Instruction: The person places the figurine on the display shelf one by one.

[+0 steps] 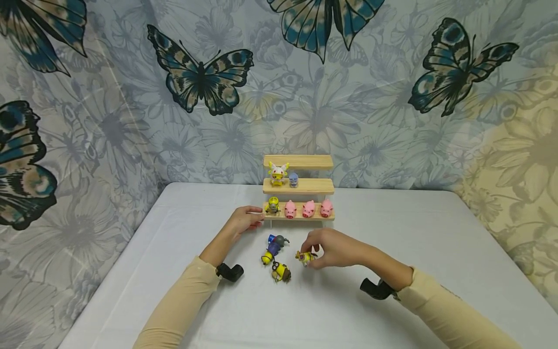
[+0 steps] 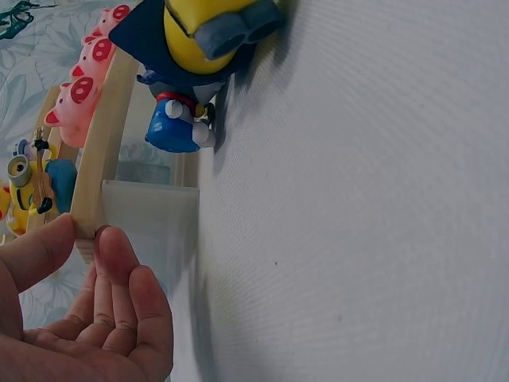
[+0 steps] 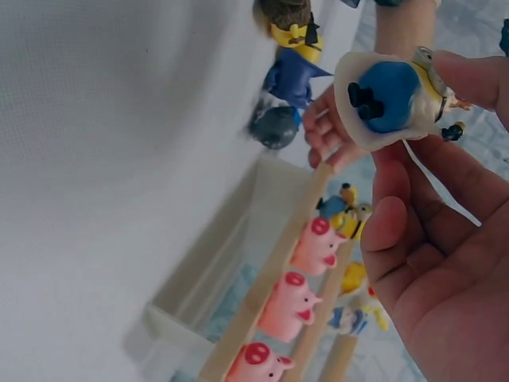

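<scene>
Nearest the camera are your two tan sleeves (image 1: 178, 303), reaching in from the near side over the white bench (image 1: 392, 218). At the left, your left hand (image 1: 247, 220) pinches a corner of the wooden rack (image 1: 298, 161), thumb and fingertips on the left end of its lowest shelf (image 1: 301, 219). Across that shelf, left to right, you have an upright goggled toy (image 1: 272, 205) and three pink pigs (image 1: 308, 209). The middle shelf (image 1: 316, 186) holds a white-eared toy (image 1: 277, 175) with a small blue toy (image 1: 293, 180) just beside it on the right.

On the near side of the rack, three toys lie on the bench: a caped toy (image 1: 268, 258) at the left, a grey-headed toy (image 1: 279, 240) touching or just beyond its far end, and a brown-backed toy (image 1: 281, 272) nearer and slightly right. Further right, your right hand (image 1: 333, 248) grips a yellow toy (image 1: 306, 257) between thumb and fingers, low over the bench. Your right wrist view shows its blue underside and dark feet; you cannot tell whether it touches the bench.

Judged by how things lie, your arranging looks partway along: six toys sit on the rack, one is in your grasp, and three are loose. That leaves four off the shelves, counting the held one.
</scene>
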Action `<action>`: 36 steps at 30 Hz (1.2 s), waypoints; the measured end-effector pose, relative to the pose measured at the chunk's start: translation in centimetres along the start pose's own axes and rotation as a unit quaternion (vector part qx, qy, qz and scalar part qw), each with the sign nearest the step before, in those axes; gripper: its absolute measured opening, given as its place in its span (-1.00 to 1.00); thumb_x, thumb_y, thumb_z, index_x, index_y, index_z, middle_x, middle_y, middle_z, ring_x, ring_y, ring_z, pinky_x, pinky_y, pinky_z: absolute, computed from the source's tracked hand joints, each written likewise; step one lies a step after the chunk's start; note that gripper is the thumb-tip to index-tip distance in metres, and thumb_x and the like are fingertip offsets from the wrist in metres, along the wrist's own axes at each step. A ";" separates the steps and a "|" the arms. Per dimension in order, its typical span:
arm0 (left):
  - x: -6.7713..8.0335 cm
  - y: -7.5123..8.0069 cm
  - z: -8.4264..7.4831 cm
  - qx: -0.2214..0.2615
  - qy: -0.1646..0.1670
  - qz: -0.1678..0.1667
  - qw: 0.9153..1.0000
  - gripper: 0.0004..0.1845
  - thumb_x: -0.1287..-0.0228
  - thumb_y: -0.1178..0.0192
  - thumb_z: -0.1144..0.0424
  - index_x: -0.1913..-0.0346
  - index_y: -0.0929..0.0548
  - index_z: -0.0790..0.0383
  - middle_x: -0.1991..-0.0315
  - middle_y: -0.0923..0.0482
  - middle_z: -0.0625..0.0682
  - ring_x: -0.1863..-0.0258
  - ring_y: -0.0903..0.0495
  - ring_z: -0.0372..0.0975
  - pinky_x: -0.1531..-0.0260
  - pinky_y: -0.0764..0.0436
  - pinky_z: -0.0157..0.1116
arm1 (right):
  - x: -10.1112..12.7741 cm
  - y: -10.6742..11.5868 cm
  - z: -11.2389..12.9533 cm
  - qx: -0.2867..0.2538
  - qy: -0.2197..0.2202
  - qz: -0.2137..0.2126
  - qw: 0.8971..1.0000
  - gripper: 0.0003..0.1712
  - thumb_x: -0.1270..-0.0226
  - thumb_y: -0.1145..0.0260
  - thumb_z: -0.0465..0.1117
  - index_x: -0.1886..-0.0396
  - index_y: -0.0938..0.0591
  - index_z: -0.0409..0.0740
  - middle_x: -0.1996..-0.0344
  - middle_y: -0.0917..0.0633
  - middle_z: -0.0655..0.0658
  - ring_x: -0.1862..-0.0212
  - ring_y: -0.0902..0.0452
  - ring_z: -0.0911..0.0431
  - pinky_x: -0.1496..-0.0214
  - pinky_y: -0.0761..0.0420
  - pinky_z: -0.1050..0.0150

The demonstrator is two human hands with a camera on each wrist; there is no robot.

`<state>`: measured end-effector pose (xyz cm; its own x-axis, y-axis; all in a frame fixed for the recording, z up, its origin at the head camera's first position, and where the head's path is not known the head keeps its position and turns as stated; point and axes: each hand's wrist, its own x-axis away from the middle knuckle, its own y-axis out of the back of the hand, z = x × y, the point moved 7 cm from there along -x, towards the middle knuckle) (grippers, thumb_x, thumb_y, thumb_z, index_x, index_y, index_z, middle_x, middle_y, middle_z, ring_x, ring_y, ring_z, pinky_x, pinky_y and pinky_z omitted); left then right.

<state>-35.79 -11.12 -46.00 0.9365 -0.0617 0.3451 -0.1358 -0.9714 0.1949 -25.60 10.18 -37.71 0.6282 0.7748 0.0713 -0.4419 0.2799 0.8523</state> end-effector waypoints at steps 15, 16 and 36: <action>0.0 0.1 -0.1 0.004 0.002 0.000 1.000 -0.59 -0.35 -0.23 0.24 -0.21 -0.54 0.28 0.16 -0.69 0.06 0.30 -0.65 -0.24 0.17 -0.62 -0.30 | -0.1 2.1 -1.2 -0.135 -0.012 -0.080 0.988 -0.73 -0.21 -0.41 -0.16 0.10 -0.72 -0.14 0.29 -0.70 -0.01 0.32 -0.47 0.23 0.32 -0.53 0.33; 0.0 0.1 -0.1 0.004 0.003 0.000 1.000 -0.59 -0.35 -0.23 0.24 -0.20 -0.54 0.28 0.17 -0.69 0.06 0.30 -0.65 -0.24 0.18 -0.61 -0.30 | -0.1 2.2 -1.5 -0.149 -0.024 -0.082 0.985 -0.72 -0.22 -0.41 -0.15 0.09 -0.72 -0.16 0.29 -0.70 -0.03 0.35 -0.46 0.23 0.34 -0.52 0.33; 0.1 0.0 -0.1 -0.001 0.004 -0.006 1.000 -0.61 -0.35 -0.21 0.26 -0.20 -0.55 0.29 0.16 -0.72 0.10 0.43 -0.61 -0.33 0.20 -0.62 -0.31 | 0.4 5.7 -2.8 -0.212 -0.015 -0.147 0.966 -0.66 -0.18 -0.39 -0.33 0.04 -0.65 -0.35 0.10 -0.64 -0.28 0.39 -0.47 0.22 0.36 -0.54 0.36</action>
<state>-35.74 -11.08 -45.85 0.9358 -0.0475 0.3492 -0.1246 -0.9715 0.2017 -29.62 13.67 -34.27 0.7825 0.6108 -0.1209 -0.4599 0.6978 0.5491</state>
